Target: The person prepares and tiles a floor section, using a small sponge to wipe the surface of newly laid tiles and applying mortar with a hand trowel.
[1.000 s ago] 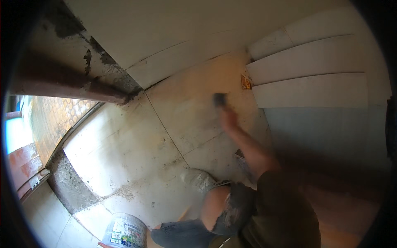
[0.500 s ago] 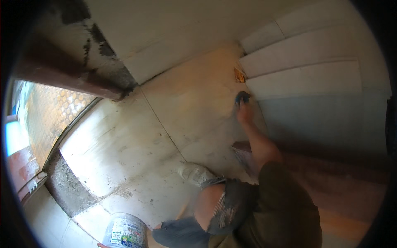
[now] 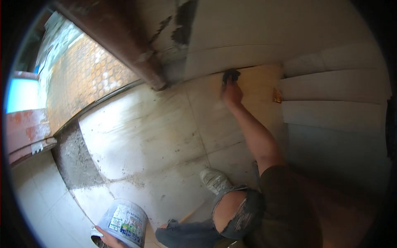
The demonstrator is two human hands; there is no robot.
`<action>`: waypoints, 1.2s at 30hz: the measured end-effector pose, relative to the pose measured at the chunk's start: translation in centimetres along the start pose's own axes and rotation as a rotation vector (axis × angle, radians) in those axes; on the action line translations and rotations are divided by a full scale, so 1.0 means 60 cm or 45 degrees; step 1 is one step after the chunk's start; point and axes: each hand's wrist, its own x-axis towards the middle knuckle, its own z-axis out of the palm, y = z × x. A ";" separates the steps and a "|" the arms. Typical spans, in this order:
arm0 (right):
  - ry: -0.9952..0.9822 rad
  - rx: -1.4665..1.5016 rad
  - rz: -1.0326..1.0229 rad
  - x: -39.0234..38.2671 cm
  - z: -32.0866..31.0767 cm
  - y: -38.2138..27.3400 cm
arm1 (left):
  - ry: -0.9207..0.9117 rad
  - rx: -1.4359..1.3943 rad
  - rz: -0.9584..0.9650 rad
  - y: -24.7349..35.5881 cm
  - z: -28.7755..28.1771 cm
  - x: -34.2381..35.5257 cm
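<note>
Subsequently, the right hand [image 3: 232,94], closed around a dark wad [image 3: 230,76], had shifted nearer the brown post [image 3: 127,46], right of its base, suggesting attention to the floor [image 3: 165,124] edge, while the left hand [image 3: 111,239], its closure unclear, touched a bucket [image 3: 134,213] well below the post.

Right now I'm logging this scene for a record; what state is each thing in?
Rag, bunched in the right hand
Bucket, touched by the left hand; tilt unclear
Floor tiles, smudged and specked
Grey patch, rough, untiled
Jeans, torn at the knee
Shoe, on the floor tiles
</note>
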 end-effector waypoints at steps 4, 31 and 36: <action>-0.169 0.101 -0.452 -0.152 0.149 -0.226 | 0.094 0.107 0.016 0.013 0.016 -0.020; -0.368 0.573 -0.339 -0.172 0.087 -0.315 | 0.179 0.063 0.028 -0.004 -0.031 -0.019; -0.583 0.429 -0.616 -0.142 0.000 -0.313 | 0.112 0.007 0.028 -0.001 -0.003 -0.019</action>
